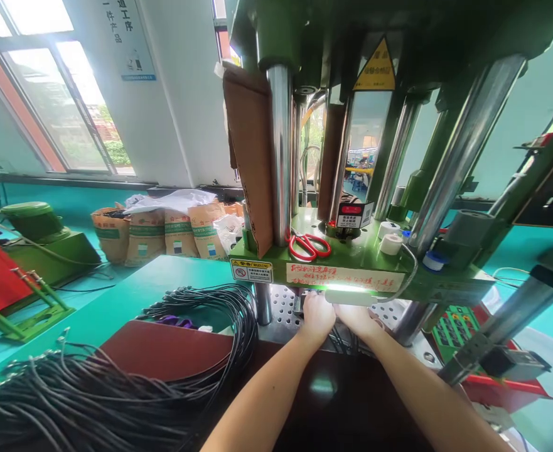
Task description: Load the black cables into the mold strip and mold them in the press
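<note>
Both my arms reach forward under the upper plate of a green press [365, 267]. My left hand [319, 312] is closed in a fist at a dark metal block [299, 304] on the perforated plate [280, 307]; what its fingers hold is hidden. My right hand [355, 317] is close beside it, below a lit white lamp [349, 297], with its fingers mostly out of sight. Black cables [339, 340] hang down between my wrists toward the dark work surface [323, 395].
A large bundle of black cables [116, 389] lies at left over a reddish-brown board [163, 351]. Red-handled scissors [309, 247] rest on the press plate, near a cardboard sheet [250, 163]. Steel columns [280, 157] flank my reach. A control panel [455, 333] stands at right; paper sacks [147, 235] stand behind.
</note>
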`<state>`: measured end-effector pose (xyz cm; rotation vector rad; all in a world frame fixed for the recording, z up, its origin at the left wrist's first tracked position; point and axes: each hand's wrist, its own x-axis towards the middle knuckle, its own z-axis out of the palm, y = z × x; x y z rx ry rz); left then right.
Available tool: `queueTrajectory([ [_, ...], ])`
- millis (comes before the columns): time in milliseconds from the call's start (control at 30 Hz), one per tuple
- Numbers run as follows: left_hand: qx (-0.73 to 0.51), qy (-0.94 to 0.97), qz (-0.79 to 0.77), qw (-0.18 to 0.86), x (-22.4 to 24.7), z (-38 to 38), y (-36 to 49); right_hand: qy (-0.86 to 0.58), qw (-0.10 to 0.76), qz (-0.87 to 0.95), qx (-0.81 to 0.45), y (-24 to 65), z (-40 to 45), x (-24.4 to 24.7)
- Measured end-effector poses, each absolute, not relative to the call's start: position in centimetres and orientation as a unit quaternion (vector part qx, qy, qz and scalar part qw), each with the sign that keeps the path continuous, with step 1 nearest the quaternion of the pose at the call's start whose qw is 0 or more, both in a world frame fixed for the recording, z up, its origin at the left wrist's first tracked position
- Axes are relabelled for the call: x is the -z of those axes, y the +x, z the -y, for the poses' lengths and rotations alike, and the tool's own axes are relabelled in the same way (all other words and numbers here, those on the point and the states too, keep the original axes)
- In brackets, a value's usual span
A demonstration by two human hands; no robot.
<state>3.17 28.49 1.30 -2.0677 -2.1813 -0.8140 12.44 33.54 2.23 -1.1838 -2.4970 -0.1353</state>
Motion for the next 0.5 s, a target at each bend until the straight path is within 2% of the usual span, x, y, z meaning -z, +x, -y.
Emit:
queueTrajectory([
  [500,0.245,-0.702,0.669,0.024,-1.8,-28.8,1.8,-0.382,0.192,0.903,0.046,14.6,-33.4,-2.4],
])
